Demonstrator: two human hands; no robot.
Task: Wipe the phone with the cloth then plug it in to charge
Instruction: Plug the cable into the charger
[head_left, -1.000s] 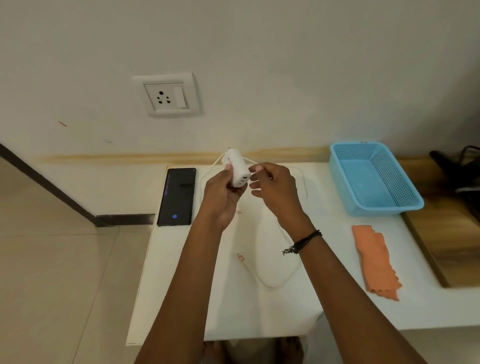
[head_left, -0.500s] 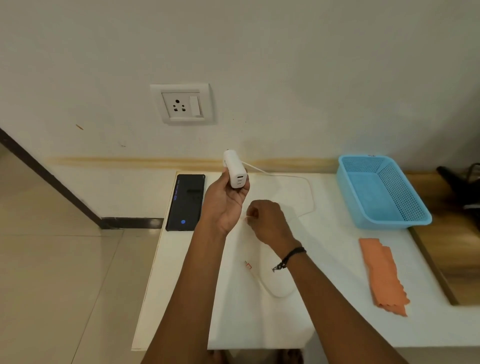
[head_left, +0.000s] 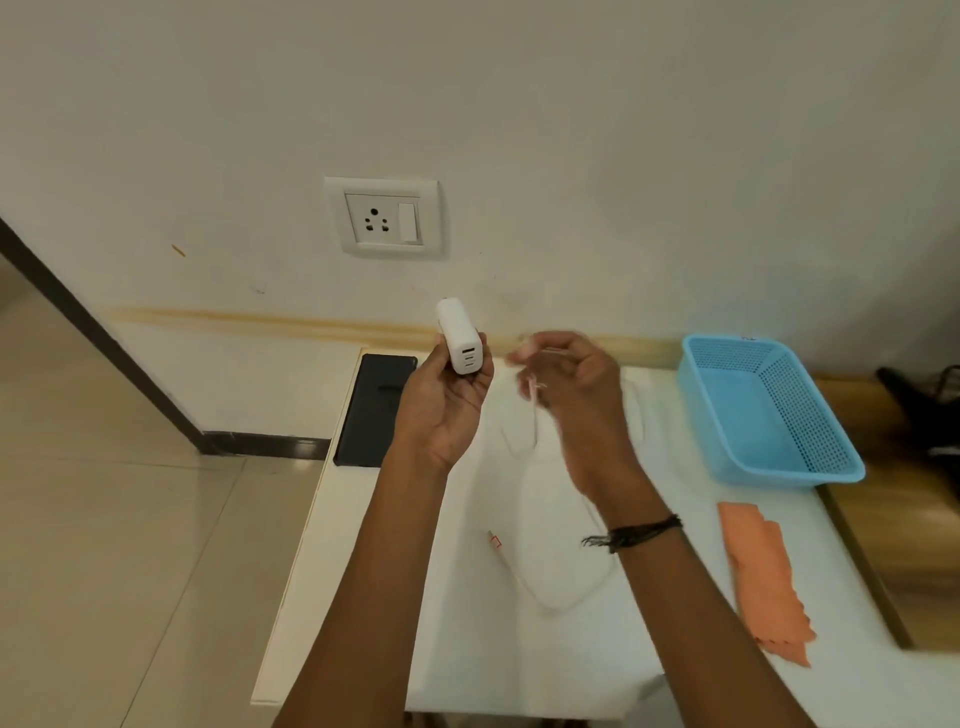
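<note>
My left hand (head_left: 441, 410) grips a white charger adapter (head_left: 460, 335) upright above the white table (head_left: 363, 597), its ports facing me. My right hand (head_left: 576, 384), blurred, pinches one end of the white charging cable (head_left: 532, 415) just right of the adapter. The cable loops over the table, and its other plug (head_left: 494, 540) lies loose on the surface. The black phone (head_left: 376, 410) lies flat at the table's far left corner. The orange cloth (head_left: 766, 577) lies at the right. A wall socket (head_left: 383, 218) sits above the table.
A blue plastic basket (head_left: 769, 410) stands at the table's far right. Right of the table is a wooden surface (head_left: 893, 525) with dark objects (head_left: 924, 400). Tiled floor (head_left: 130, 545) lies to the left, below the table edge.
My right hand dropped to the table, then rose to beside the adapter with a cable end in its fingers. The phone's screen has gone dark. The view has shifted downward.
</note>
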